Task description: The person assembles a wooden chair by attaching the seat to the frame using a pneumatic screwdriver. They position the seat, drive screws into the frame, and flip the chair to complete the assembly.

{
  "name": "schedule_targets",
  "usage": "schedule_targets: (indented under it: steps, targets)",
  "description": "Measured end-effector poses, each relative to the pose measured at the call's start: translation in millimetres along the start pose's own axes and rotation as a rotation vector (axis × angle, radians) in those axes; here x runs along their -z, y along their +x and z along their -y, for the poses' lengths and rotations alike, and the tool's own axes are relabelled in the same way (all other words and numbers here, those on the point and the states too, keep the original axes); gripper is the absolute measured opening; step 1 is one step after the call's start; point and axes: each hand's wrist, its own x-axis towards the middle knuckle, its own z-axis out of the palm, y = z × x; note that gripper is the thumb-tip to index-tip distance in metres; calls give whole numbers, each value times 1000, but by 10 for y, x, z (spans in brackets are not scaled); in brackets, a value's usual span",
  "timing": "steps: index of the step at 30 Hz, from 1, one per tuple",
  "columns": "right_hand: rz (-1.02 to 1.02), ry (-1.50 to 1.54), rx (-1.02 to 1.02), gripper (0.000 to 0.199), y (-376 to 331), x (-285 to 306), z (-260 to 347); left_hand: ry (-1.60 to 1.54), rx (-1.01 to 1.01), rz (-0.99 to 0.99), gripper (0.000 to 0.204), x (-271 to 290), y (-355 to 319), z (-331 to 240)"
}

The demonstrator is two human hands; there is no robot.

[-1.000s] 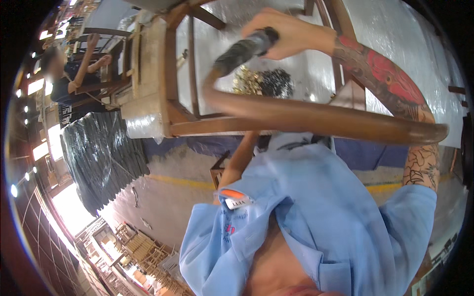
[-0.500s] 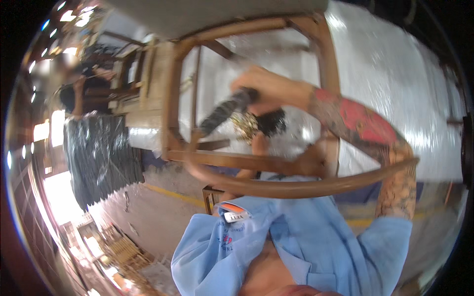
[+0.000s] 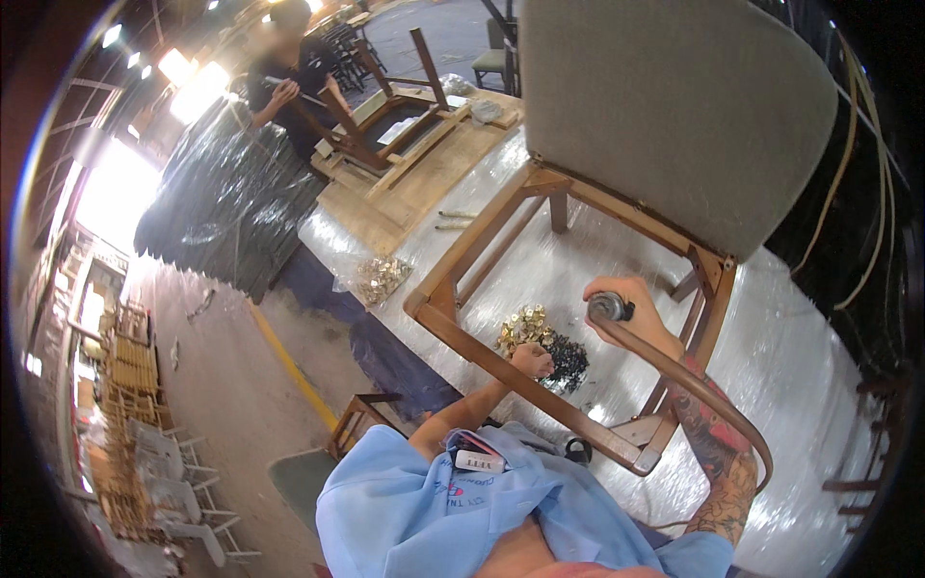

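A wooden chair frame [image 3: 549, 398] with an open seat and a grey upholstered backrest [image 3: 665, 116] stands on a plastic-covered table. My right hand [image 3: 644, 301], over the seat opening, grips a dark cylindrical air tool [image 3: 609, 307]. Its brown hose [image 3: 713, 393] runs back along my tattooed forearm. Inside the frame's outline lie a pile of small black screws [image 3: 568, 362] and a pile of gold-coloured metal fittings [image 3: 523, 328]. My left hand [image 3: 530, 360] reaches past the front rail to these piles, its fingers curled in at the black screws. What it pinches is too small to make out.
A clear bag of metal fittings [image 3: 379, 279] lies at the table's left edge [image 3: 337, 246]. Beyond it a person [image 3: 299, 87] handles an upturned chair frame [image 3: 371, 144] on boards. A plastic-wrapped dark stack [image 3: 226, 202] stands left, a low chair [image 3: 361, 424] beside me.
My view has swung, bringing the backrest and the other person into fuller sight. My right hand has turned the tool from slanting sideways to pointing end-on. My left hand is now at the black screws.
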Motion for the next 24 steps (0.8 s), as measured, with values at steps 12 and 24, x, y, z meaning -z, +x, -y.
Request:
schedule_targets:
  steps: [12,24]
  targets:
    - [-33,237,-214,18,-48,-112,-40,-650,30,328,23,-479,-26,-546]
    - [-40,219,-252,19,-55,-57,29,-991,44,616,9,-736,99,-555]
